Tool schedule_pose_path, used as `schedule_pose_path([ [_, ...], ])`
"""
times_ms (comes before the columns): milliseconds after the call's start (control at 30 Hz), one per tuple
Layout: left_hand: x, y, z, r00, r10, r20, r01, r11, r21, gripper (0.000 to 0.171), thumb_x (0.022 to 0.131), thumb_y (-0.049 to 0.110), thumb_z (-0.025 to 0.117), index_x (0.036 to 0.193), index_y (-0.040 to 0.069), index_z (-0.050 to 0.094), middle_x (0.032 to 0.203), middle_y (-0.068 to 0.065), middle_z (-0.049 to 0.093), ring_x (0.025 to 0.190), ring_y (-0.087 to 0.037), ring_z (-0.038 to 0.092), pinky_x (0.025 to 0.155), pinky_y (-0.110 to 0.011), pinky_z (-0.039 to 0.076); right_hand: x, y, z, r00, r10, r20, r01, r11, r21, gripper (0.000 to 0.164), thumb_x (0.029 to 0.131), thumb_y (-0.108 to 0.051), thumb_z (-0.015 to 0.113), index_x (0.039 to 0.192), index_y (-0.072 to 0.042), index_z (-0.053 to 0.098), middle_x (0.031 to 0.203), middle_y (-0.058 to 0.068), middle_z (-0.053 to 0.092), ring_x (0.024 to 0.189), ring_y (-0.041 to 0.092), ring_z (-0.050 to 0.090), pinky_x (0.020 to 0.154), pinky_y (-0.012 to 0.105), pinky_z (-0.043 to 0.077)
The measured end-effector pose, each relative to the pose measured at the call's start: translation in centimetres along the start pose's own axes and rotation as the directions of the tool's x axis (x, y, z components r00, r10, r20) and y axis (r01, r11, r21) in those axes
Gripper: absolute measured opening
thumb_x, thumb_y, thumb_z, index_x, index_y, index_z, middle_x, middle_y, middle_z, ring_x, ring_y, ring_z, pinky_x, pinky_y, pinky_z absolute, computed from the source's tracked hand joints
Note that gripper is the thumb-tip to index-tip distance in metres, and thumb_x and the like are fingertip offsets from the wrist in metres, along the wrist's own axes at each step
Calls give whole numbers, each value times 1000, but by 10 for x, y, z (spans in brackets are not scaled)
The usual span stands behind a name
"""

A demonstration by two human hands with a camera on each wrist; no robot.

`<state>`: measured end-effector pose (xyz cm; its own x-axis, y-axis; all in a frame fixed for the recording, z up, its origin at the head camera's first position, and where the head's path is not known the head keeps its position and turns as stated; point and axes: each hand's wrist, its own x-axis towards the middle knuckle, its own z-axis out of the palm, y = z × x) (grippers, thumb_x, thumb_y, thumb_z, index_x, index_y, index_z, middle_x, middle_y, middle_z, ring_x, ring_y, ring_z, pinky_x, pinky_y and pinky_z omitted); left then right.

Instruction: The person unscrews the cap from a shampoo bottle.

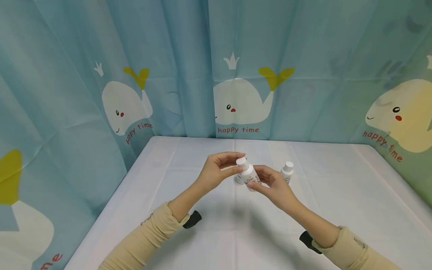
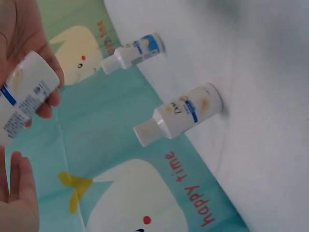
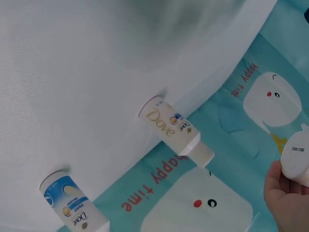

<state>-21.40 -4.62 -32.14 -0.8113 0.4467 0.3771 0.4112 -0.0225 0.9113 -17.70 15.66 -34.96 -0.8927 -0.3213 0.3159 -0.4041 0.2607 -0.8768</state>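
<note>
A white Dove lotion bottle is held above the table, its cap tilted up and to the left. My right hand grips the body between thumb and fingers. At the cap, my left hand pinches with thumb and fingertips. The left wrist view shows the printed side of the held bottle and the left hand's fingers. From the right wrist, the held bottle's round base shows a stamped code, with the right hand beneath it.
Two more white Dove bottles stand upright on the white table. One bottle is mostly hidden behind the held one in the head view. The other, with a blue label, stands to the right. A whale-printed curtain hangs behind.
</note>
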Motion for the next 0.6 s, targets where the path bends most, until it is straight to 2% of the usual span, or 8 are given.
schedule_pose_path([
  [133,2,-1,0,993,74,95,-67,995,-72,43,88,4,63,129,-7,52,132,-23,54,115,-25,60,94,-30,51,-4,-2,-6,999,-35,29,35,999,8,39,89,-6,64,124,6,53,119,22,61,100,-3,59,88,14,49],
  [233,5,-1,0,973,133,189,-110,985,-129,49,90,12,61,132,-9,46,138,-24,47,125,-32,51,99,-30,48,-4,-4,-9,995,-72,65,71,997,10,38,90,-5,61,125,8,51,119,24,60,101,-3,59,87,15,50],
  [333,7,0,-1,953,165,252,-124,977,-172,57,90,22,60,133,-11,43,139,-26,44,129,-34,46,101,-28,46,-4,-6,-11,989,-98,114,94,995,35,38,93,-5,57,127,10,49,121,26,58,102,-2,59,86,17,51],
  [400,8,0,-1,947,173,269,-120,972,-202,63,89,27,60,134,-13,41,138,-29,43,127,-29,50,100,-28,46,-4,-7,-12,983,-109,149,103,994,47,39,95,-6,55,129,11,46,122,27,56,103,-2,59,86,18,51],
  [467,8,0,-1,948,168,271,-104,966,-235,67,87,29,62,134,-13,40,135,-33,44,124,-20,54,100,-27,47,-3,-8,-13,976,-122,180,114,992,55,40,96,-6,52,130,12,44,123,26,55,104,-2,58,86,18,52],
  [600,8,2,0,960,146,241,-79,961,-265,64,86,25,65,131,-15,43,126,-38,48,112,-5,61,97,-25,48,-2,-10,-16,964,-153,216,148,988,38,40,97,-5,49,132,13,41,124,22,55,104,-2,57,87,17,51],
])
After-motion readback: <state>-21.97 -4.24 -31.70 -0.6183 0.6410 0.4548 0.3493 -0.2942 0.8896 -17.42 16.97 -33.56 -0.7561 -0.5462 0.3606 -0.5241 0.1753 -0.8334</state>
